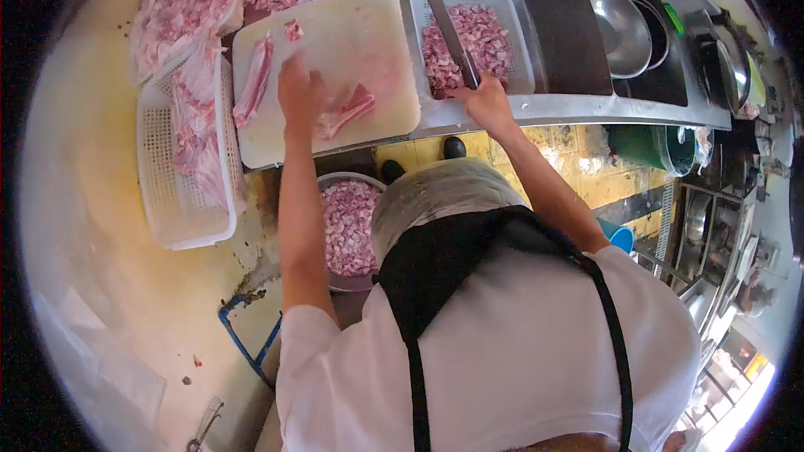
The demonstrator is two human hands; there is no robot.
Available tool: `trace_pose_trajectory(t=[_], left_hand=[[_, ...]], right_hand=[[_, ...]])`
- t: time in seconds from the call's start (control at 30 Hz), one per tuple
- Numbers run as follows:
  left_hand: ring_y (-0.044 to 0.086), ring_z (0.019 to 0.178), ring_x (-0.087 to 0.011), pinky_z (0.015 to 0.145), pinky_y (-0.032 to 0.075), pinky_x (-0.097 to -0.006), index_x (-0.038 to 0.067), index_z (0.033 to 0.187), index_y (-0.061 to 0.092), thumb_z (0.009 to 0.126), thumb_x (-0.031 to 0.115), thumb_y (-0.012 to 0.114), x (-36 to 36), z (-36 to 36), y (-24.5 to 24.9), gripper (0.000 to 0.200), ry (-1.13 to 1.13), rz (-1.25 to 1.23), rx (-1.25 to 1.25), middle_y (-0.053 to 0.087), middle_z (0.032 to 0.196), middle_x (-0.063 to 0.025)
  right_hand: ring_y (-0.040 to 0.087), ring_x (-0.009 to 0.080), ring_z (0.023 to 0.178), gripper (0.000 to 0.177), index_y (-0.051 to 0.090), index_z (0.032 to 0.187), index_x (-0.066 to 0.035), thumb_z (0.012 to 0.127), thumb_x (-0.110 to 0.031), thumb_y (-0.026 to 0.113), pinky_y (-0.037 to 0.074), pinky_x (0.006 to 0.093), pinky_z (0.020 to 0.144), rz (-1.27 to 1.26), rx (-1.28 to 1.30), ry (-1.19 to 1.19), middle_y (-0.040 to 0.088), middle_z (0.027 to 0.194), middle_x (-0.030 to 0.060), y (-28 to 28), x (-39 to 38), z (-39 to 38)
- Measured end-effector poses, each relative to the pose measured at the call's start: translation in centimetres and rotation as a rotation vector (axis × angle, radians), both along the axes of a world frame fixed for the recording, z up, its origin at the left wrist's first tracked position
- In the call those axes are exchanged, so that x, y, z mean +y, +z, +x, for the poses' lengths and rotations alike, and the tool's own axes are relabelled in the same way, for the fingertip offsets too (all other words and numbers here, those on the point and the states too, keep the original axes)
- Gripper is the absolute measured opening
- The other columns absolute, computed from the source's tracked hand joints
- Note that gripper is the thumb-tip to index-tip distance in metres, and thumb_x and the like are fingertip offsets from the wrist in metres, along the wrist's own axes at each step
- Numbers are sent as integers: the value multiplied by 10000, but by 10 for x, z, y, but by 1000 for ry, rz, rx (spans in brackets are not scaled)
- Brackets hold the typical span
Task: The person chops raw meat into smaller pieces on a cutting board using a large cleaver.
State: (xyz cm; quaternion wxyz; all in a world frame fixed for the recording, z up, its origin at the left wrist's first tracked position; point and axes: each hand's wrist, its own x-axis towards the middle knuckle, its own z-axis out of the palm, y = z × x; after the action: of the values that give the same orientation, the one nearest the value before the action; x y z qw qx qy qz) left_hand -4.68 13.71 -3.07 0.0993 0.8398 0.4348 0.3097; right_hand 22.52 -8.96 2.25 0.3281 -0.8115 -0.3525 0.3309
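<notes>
My left hand (301, 90) is over the white cutting board (381, 33), its fingers apart and nothing visible in them. A long strip of ribs (255, 82) lies to its left, a shorter rib piece (345, 112) to its right, and a small chunk of meat (293, 30) just beyond the fingertips. My right hand (486, 102) is closed round the handle of a knife (448, 25). The blade points away from me, above a white basket (524, 59) that holds chopped meat (486, 33).
More meat (191, 8) is piled at the back left. A white perforated basket (159, 176) with large pieces stands at the board's left. Below the counter sits a bowl of chopped meat (350, 226). Metal bowls (618, 29) rest in the sink at the right.
</notes>
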Motion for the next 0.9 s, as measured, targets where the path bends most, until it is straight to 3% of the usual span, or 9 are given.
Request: trace_pose_trajectory(t=[0.2, 0.33, 0.4, 0.5, 0.57, 0.63, 0.7, 0.77, 0.9], left_hand=[[599, 1015, -359, 880, 478, -481, 15, 1188, 573, 768, 89, 641, 82, 55, 14, 431, 208, -158, 319, 642, 1064, -198], [633, 973, -338, 813, 509, -439, 38, 1167, 593, 768, 100, 691, 123, 83, -20, 415, 67, -241, 252, 656, 1083, -203], [657, 942, -336, 766, 520, -378, 75, 1138, 623, 810, 130, 722, 106, 111, -15, 348, -316, -496, -353, 658, 1112, -224], [673, 902, -322, 751, 521, -345, 82, 1107, 647, 869, 167, 705, 40, 135, 61, 260, -274, -860, -658, 671, 1087, -213], [672, 901, -298, 774, 523, -364, 51, 1103, 647, 894, 170, 670, 24, 110, 70, 241, -343, -257, -224, 681, 1056, -191], [672, 888, -303, 772, 525, -382, 37, 1087, 650, 883, 218, 675, 15, 59, 48, 274, -331, -233, 72, 681, 1021, -177], [634, 912, -351, 787, 505, -422, 46, 1101, 641, 824, 219, 700, -23, 7, 41, 332, -307, -599, 226, 650, 971, -184], [581, 932, -383, 805, 476, -448, 41, 1102, 610, 769, 164, 694, -60, -24, 27, 365, -361, -456, 291, 605, 954, -170], [543, 939, -379, 816, 453, -461, 37, 1102, 577, 723, 104, 671, -109, 2, 15, 397, -243, -337, 100, 564, 952, -160]], right_hand=[[652, 360, 894, 385, 590, 1067, 30, 829, -252, 697, 505, 430, 811, 58, 173, 106, 654, 920, 253, -2, -49, -23], [637, 388, 926, 437, 550, 1143, 32, 867, -278, 686, 490, 436, 841, -12, 122, 242, 644, 971, 263, -19, -59, -27], [634, 402, 941, 436, 550, 1144, 37, 871, -278, 678, 488, 442, 849, 18, 135, 216, 643, 986, 268, -27, -63, -27], [628, 423, 967, 433, 550, 1145, 43, 871, -271, 669, 485, 454, 860, 46, 181, 215, 639, 1007, 278, -17, -60, -23], [624, 430, 978, 430, 550, 1146, 43, 867, -263, 667, 486, 459, 863, 52, 219, 236, 638, 1012, 283, -17, -56, -18], [629, 438, 940, 412, 568, 1118, 38, 849, -258, 665, 499, 459, 838, 27, 111, 291, 645, 974, 275, -28, -57, -12], [635, 443, 900, 383, 589, 1084, 30, 831, -250, 656, 507, 467, 815, -3, 134, 273, 653, 930, 266, -24, -56, -9], [638, 443, 857, 364, 598, 1047, 26, 827, -262, 643, 506, 480, 781, -32, 87, 268, 653, 884, 258, -9, -55, -10], [636, 437, 843, 349, 594, 1037, 15, 821, -255, 644, 493, 494, 765, -42, 110, 343, 646, 875, 257, -17, -38, -15]])
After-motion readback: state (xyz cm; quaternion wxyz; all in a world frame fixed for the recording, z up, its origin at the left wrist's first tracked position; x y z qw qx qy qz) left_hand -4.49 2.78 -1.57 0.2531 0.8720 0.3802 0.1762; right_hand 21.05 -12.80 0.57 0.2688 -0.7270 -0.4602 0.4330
